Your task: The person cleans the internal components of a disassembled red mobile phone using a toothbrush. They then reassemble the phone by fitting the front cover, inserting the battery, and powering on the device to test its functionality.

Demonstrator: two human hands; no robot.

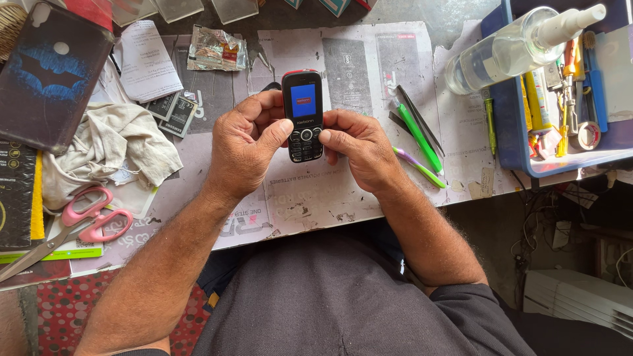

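Observation:
A small black keypad phone (302,105) with a red rim and a lit blue screen is upright over the middle of the worktable. My left hand (245,144) grips its left side, thumb resting at the edge of the keypad. My right hand (360,148) holds the right side, thumb on the keys. Both hands hover just above a worn printed sheet (310,198) that covers the table.
Pink-handled scissors (89,221) and a crumpled white cloth (112,148) lie left. A dark phone case (49,76) is at far left. Green and purple tools (419,138) lie right of my hands. A blue tray (511,125) holds a spray bottle (508,49) and several tools.

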